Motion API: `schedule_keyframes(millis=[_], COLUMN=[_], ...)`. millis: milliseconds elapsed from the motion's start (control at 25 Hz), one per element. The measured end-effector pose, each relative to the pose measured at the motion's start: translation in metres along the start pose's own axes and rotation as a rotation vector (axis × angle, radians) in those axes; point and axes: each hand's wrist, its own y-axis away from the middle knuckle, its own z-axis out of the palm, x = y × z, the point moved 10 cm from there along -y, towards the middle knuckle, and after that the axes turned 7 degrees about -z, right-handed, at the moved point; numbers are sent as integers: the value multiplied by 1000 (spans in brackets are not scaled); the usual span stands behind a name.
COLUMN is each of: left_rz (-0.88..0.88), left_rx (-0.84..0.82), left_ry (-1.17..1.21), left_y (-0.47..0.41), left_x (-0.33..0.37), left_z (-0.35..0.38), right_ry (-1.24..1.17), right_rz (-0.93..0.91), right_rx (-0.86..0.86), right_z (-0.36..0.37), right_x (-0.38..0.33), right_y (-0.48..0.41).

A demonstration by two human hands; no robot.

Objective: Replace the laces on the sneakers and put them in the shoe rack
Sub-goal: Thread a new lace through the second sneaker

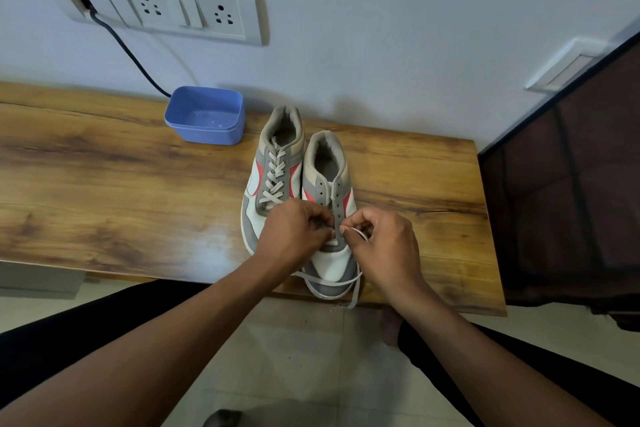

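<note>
Left hand (294,232) and right hand (381,243) meet at the lowest eyelets of the unlaced sneaker (332,263), which stands toe-out at the front edge of the bench (104,184). The left curls on the eyelet flap to steady it, and the right pinches a loop of the one loose white lace (329,282) to feed it through, slack trailing over the toe. Just beside it stands the laced sneaker (273,170) (two sneakers, then, one apparently done), and farther back one blue tub (207,114) sits by the wall.

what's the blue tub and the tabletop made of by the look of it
Blue tub: likely plastic, smooth, faintly glossy, with a moulded rim. Tabletop: wood-grain surface, perhaps laminate rather than solid wood; its even sheen reflects light.
</note>
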Motion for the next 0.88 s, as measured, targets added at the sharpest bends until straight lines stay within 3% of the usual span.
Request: schedule_keyframes(millis=[240, 600, 880], left_rz=[4, -29, -78], left_rx=[-58, -148, -315], left_ry=[-104, -69, -52], left_y=[-2, 1, 2], left_x=[7, 15, 8], left_z=[2, 3, -14], right_ry=[-70, 50, -104], right_rz=[94, 126, 238], right_rx=[-84, -315, -345], right_z=[0, 4, 9], right_x=[7, 1, 5], right_y=[-7, -29, -30])
